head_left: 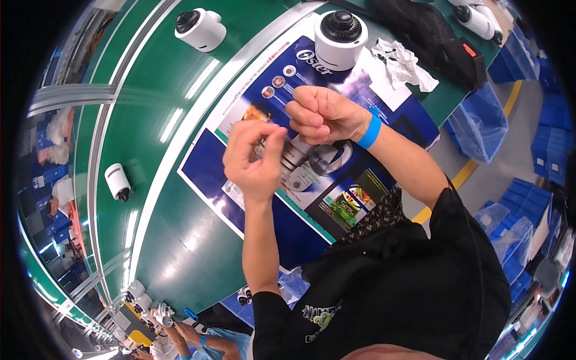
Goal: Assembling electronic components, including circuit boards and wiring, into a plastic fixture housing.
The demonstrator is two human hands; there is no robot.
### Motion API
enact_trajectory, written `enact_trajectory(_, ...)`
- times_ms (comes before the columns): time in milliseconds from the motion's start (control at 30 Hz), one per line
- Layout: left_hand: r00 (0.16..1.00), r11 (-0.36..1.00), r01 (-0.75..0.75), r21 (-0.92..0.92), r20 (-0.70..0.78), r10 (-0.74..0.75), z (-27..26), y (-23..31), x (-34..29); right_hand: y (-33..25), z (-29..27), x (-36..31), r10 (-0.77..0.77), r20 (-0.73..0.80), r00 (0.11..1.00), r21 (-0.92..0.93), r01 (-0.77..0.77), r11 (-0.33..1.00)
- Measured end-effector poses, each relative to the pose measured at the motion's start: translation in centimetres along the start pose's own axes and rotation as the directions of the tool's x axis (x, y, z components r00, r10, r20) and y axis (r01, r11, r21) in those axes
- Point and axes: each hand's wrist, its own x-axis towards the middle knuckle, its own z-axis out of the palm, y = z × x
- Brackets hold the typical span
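My left hand [255, 157] is raised with thumb and forefinger bent together, over a printed blue sheet [210, 171]. Beside it, slightly farther away, my right hand [327, 114] is closed with its fingers curled in, a blue band around the wrist. Whatever either hand pinches, if anything, is hidden or too small to make out. Past my right hand stands a white cylindrical appliance base [337, 51] with a ribbed black top, at the far edge of the sheet. Crumpled white paper [405, 63] lies to its right.
Two more white units, one far [207, 31] and one lying left [115, 182], rest on the green conveyor. A black mesh item [432, 36] lies far right. Blue bins [510, 216] stand on the floor at right. A co-worker's hands [186, 331] work at lower left.
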Motion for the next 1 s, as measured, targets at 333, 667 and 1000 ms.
enact_trajectory(333, 0.994, 0.996, -0.091, 0.02, 0.068, 0.089, -0.1, -0.3, -0.4, 0.2, 0.2, 0.3, 0.018, 0.021, 1.0, 0.004, -0.018, 1.0)
enact_trajectory(667, 0.984, 0.985, 0.159, 0.065, -0.097, -0.152, -3.0, -2.8, -2.1, 0.2, 1.1, 0.2, 0.032, -0.049, 0.998, 0.067, -0.028, 0.997)
enact_trajectory(1000, 0.999, 0.713, 0.019, 0.701, 0.021, -0.047, -6.4, -5.1, 11.9, -0.3, 0.5, -0.1, -0.098, -0.128, 0.987, 0.003, 0.099, 0.995)
